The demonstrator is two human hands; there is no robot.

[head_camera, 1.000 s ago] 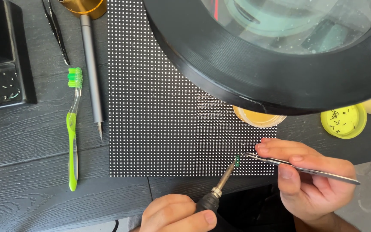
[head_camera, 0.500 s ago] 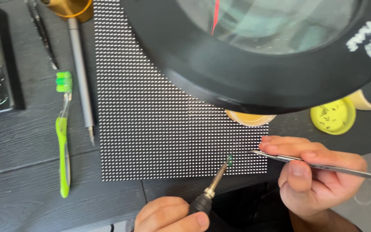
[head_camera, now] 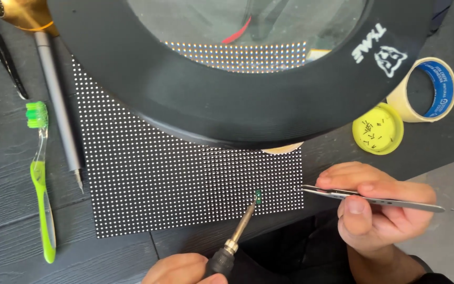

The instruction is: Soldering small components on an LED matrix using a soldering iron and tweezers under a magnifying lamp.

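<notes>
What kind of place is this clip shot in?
Most likely an electronics repair bench. The left hand holds a soldering iron to an LED panel, the right hand holds tweezers, and a ring magnifier lamp hangs over the dark table.

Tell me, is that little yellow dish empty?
Not empty. The yellow dish has several small dark bits scattered across its bottom; what they are is too small to tell.
</notes>
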